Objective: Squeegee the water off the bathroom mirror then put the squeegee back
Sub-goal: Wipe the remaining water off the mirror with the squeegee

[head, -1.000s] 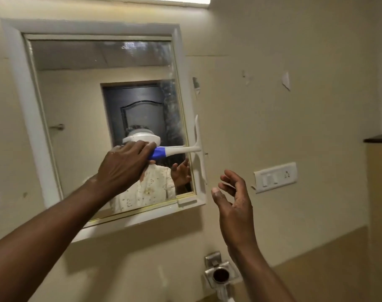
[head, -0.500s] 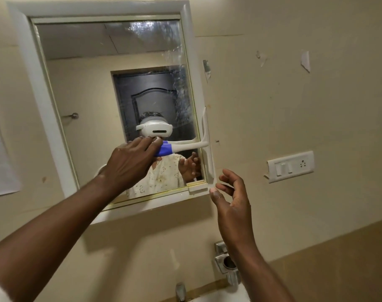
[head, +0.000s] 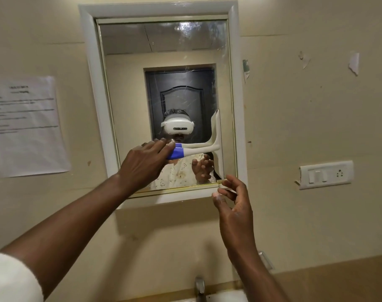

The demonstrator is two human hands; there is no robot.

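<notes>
Left hand: your left hand (head: 146,164) is wrapped round the blue grip of the squeegee (head: 204,149), fingers curled over the top. This keeps the handle level and the blade upright.
Squeegee position: the white blade stands vertical against the glass of the mirror (head: 129,83), near its right edge and in the lower half. Judged from this, you are working a sideways stroke on the last right-hand strip.
Right hand: your right hand (head: 233,205) holds nothing. The fingers are loosely curled and parted, with the fingertips (head: 224,184) just beside the lower right corner of the mirror frame (head: 238,83). It probably steadies you or waits to catch run-off; which of the two cannot be told.
Water remaining: streaks and droplets show across the upper glass, heaviest at the top right. Treat the wiping as unfinished.
Obstruction: the raised frame stops the blade at the right edge. Expect water to collect against it and along the bottom ledge.
Surroundings, left: a printed paper notice (head: 26,125) is stuck to the wall. Keep drips off it.
Surroundings, right: a switch and socket plate (head: 326,174) sits on the wall, well apart from the mirror. Do not flick water that way.
Below: a tap (head: 200,286) stands at the bottom edge of the view.
Storage place: where the squeegee belongs is not visible.
</notes>
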